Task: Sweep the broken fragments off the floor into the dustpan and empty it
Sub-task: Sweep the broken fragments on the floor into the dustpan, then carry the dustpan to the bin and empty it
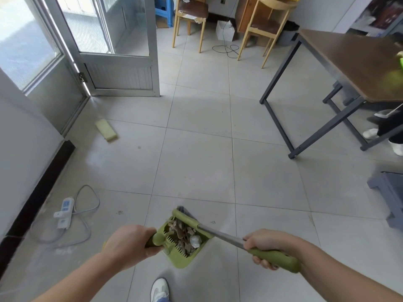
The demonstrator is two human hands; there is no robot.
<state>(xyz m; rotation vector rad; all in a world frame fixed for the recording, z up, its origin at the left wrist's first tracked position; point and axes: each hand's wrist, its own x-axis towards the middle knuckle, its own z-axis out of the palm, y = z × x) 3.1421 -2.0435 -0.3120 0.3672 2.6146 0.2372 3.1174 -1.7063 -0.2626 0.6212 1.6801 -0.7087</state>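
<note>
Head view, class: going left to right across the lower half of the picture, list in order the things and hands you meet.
White power strip → left hand → green dustpan → right hand, gripping the broom → grey stool.

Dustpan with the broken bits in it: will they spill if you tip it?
Probably yes: the fragments lie loose in a heap, so tilting the dustpan forward could slide them out. It likely feels light, since the left hand alone grips its handle.
</note>
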